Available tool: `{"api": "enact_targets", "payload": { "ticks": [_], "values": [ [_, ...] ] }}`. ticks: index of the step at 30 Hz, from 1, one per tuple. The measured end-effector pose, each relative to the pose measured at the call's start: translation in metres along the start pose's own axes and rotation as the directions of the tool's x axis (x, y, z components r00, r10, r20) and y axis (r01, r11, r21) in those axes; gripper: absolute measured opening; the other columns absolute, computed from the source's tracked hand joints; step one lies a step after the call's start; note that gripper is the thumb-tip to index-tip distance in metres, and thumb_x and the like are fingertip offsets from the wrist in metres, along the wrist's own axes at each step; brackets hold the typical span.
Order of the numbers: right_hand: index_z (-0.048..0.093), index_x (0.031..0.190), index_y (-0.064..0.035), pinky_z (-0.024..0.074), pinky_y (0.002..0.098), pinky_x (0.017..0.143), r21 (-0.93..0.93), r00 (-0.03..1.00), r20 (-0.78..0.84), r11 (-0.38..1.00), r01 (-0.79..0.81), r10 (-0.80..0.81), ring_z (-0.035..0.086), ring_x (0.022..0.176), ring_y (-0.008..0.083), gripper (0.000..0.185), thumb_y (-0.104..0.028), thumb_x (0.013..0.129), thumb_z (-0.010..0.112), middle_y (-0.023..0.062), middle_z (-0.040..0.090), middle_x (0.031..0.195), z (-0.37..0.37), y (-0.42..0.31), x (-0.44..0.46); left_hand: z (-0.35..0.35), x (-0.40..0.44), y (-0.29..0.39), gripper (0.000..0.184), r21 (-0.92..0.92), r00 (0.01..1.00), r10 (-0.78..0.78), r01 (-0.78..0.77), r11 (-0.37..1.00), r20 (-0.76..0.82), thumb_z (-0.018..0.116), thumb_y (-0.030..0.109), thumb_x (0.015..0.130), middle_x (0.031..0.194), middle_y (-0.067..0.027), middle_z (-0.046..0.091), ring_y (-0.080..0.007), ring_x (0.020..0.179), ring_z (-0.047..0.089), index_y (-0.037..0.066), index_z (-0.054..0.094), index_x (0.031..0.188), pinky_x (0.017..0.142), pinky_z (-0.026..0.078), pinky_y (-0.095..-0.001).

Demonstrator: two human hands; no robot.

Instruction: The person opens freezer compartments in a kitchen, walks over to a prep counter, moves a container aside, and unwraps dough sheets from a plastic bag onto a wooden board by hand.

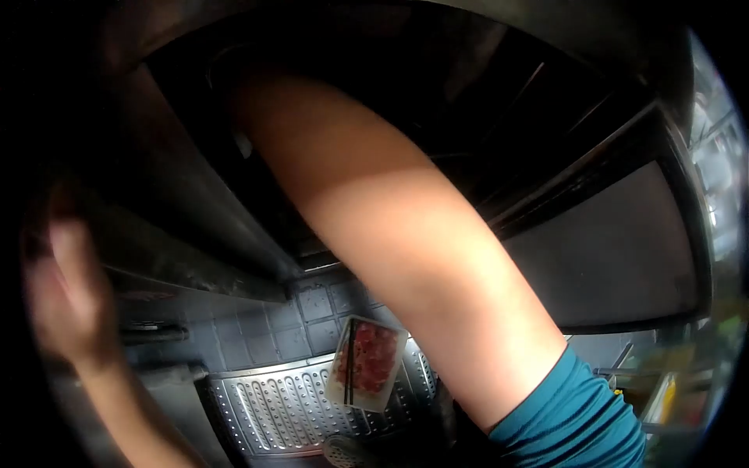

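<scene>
My right arm, in a teal sleeve (573, 413), reaches up and left into a dark cabinet interior (468, 101). Its hand is lost in the darkness there. At the left edge my left hand (74, 296) is raised beside the dark door panel (195, 203), blurred, with the thumb up; what its fingers touch or hold is too dark to make out. Below my right forearm, a white tray (341, 391) of red meat (374, 359) lies over the metal grating, with a pair of black chopsticks (349, 363) across its left side.
A perforated metal grate (273, 405) is set in the grey tiled floor (273, 335). A shoe tip (343, 452) shows at the bottom. On the right stands an open door with a grey panel (616, 257). Blurred shelves with items (718, 164) line the right edge.
</scene>
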State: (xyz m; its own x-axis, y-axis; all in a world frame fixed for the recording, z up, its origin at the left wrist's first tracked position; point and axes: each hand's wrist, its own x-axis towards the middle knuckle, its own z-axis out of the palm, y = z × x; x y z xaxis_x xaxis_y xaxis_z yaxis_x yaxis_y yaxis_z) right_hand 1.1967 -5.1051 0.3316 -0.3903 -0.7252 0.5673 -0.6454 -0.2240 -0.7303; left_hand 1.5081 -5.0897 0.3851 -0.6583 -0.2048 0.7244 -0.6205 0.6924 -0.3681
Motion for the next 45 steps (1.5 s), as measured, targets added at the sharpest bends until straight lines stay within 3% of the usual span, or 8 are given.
{"api": "enact_targets", "payload": {
  "ticks": [21,24,25,26,27,28,30,45],
  "values": [
    [0.074,0.091,-0.0036,0.057,0.045,0.078,-0.486,0.971,0.191,0.846,0.222,-0.145,0.072,0.088,0.0289,0.033,-0.028,0.101,0.054,0.0169,0.073,0.097,-0.001,0.003,0.009,0.003,-0.007,0.006,0.048,-0.13,0.998,-0.055,0.059,0.99,0.038,0.044,0.026,0.107,0.147,-0.0161,0.055,-0.0229,0.134,0.055,0.001,0.049,0.148,0.113,0.043,-0.0325],
    [0.075,0.09,-0.0038,0.0574,0.0451,0.078,-0.592,0.96,-0.025,0.778,0.209,-0.277,0.072,0.088,0.0289,0.034,-0.029,0.101,0.054,0.0172,0.074,0.098,-0.051,0.022,0.013,0.0,-0.004,0.009,0.05,-0.086,0.999,-0.036,0.036,0.996,0.005,0.046,0.026,0.105,0.146,-0.0164,0.054,-0.024,0.133,0.054,0.001,0.048,0.148,0.113,0.043,-0.0334],
    [0.068,0.103,0.0028,0.0522,0.0454,0.084,-0.465,0.939,-0.185,0.868,0.175,-0.289,0.063,0.088,0.0373,0.021,-0.015,0.1,0.058,0.0231,0.066,0.095,-0.069,0.035,0.011,-0.001,-0.002,0.011,0.051,-0.067,1.0,-0.025,0.025,0.997,-0.005,0.047,0.026,0.104,0.146,-0.0165,0.054,-0.0243,0.133,0.053,0.001,0.048,0.149,0.113,0.042,-0.0337],
    [0.068,0.107,0.0044,0.053,0.0461,0.083,-0.673,1.0,-0.019,0.74,-0.008,-0.007,0.063,0.09,0.0405,0.023,-0.013,0.097,0.057,0.0249,0.067,0.097,-0.084,0.045,0.021,-0.001,-0.001,0.016,0.052,-0.049,1.0,-0.021,0.02,0.999,-0.013,0.047,0.026,0.103,0.146,-0.0166,0.054,-0.0247,0.133,0.053,0.001,0.047,0.149,0.113,0.042,-0.034],
    [0.067,0.128,-0.0071,0.0474,0.0441,0.106,-0.898,0.976,0.079,0.44,-0.018,0.201,0.064,0.119,0.0312,0.036,-0.029,0.102,0.055,0.0171,0.068,0.128,-0.088,0.085,0.035,-0.003,0.0,0.017,0.052,-0.034,1.0,-0.017,0.016,0.999,-0.024,0.048,0.026,0.103,0.146,-0.0167,0.054,-0.025,0.133,0.053,0.001,0.047,0.149,0.113,0.042,-0.0344],
    [0.067,0.128,-0.0071,0.0475,0.0442,0.106,-0.956,0.937,0.108,0.293,0.006,0.334,0.064,0.119,0.0313,0.036,-0.029,0.102,0.055,0.0172,0.068,0.128,-0.096,0.112,0.04,-0.006,0.0,0.017,0.053,-0.022,0.999,-0.008,0.007,1.0,-0.034,0.049,0.026,0.102,0.146,-0.0168,0.053,-0.0254,0.132,0.052,0.001,0.047,0.149,0.113,0.041,-0.0347],
    [0.067,0.128,-0.007,0.0478,0.0443,0.106,-0.979,0.895,0.107,0.205,0.017,0.432,0.064,0.119,0.0316,0.037,-0.03,0.102,0.054,0.0174,0.068,0.128,-0.11,0.139,0.046,-0.007,0.005,0.019,0.055,0.001,0.999,0.006,-0.006,1.0,-0.052,0.051,0.026,0.101,0.146,-0.017,0.053,-0.0261,0.132,0.052,0.001,0.046,0.149,0.113,0.041,-0.0353],
    [0.066,0.13,-0.0064,0.0498,0.0457,0.102,-0.996,0.889,0.077,0.069,0.051,0.451,0.065,0.117,0.034,0.042,-0.035,0.105,0.048,0.019,0.068,0.126,-0.15,0.187,0.07,-0.022,0.028,0.04,0.07,0.075,0.98,0.072,-0.058,0.995,-0.187,0.062,0.027,0.09,0.144,-0.0184,0.05,-0.0314,0.129,0.047,-0.001,0.042,0.151,0.113,0.036,-0.0401]
  ]
}}
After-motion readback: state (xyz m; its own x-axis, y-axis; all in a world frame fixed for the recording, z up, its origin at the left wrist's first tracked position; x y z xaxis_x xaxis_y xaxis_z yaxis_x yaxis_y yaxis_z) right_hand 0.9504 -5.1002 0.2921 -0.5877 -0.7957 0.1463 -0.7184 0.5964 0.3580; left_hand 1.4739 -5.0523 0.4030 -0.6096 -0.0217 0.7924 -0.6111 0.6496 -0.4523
